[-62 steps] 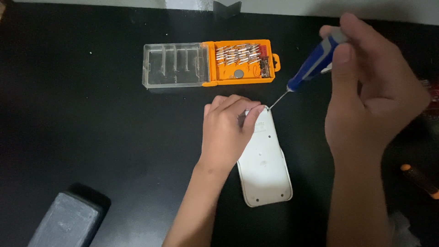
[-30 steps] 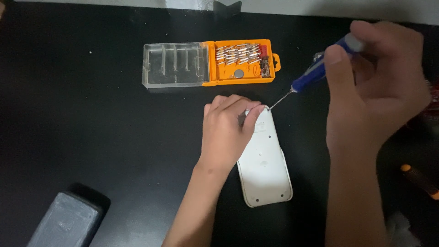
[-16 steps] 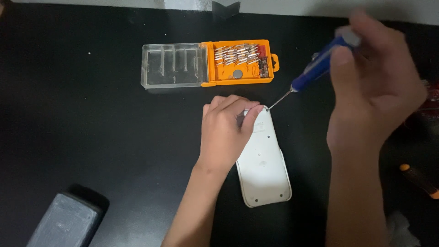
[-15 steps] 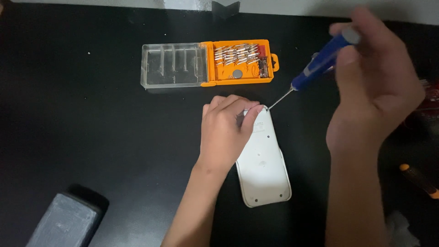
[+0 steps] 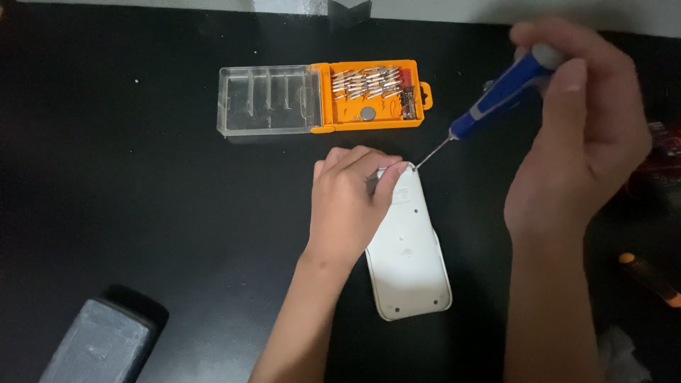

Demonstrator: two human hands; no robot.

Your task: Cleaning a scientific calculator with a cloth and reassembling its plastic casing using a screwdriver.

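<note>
At top corner, right hand (image 5: 578,135) fingers still pinch screwdriver (image 5: 500,92), rolled slightly; left hand (image 5: 352,206) unmoved, pressing casing (image 5: 411,262).

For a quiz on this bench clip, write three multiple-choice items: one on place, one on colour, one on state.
1. Where does the orange plastic bit case lie relative to the white flat device shell?
A. above it in the picture
B. below it
C. on it

2. What colour is the handle of the slim precision screwdriver?
A. red
B. blue
C. green

3. How is the case's clear lid?
A. shut
B. missing
C. open flat

Answers:
1 A, the case sits farther up the black table.
2 B, the right hand grips blue.
3 C, it lies beside the tray; the left hand steadies the shell.
</note>
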